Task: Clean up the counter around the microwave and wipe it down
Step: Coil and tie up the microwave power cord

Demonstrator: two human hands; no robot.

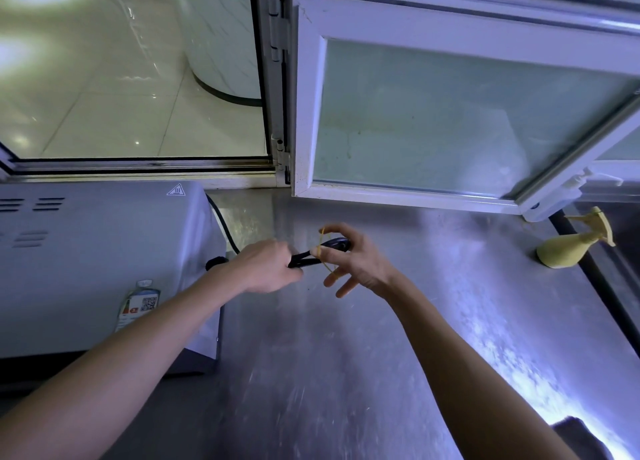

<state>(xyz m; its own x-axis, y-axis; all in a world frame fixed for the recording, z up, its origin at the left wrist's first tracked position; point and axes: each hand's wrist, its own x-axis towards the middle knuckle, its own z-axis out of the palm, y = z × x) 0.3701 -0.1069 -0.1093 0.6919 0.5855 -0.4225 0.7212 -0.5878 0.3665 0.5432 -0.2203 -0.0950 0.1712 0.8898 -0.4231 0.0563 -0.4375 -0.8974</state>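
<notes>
I see a scuffed steel tabletop [346, 355] with glare along its right side. The microwave [104, 269] stands on it at the left. A yellow spray bottle [571, 246] lies on its side near the right edge, well apart from the microwave.

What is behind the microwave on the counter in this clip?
Behind the microwave a black cord runs along the steel counter to the left hand. The microwave's body covers where it attaches.
</notes>
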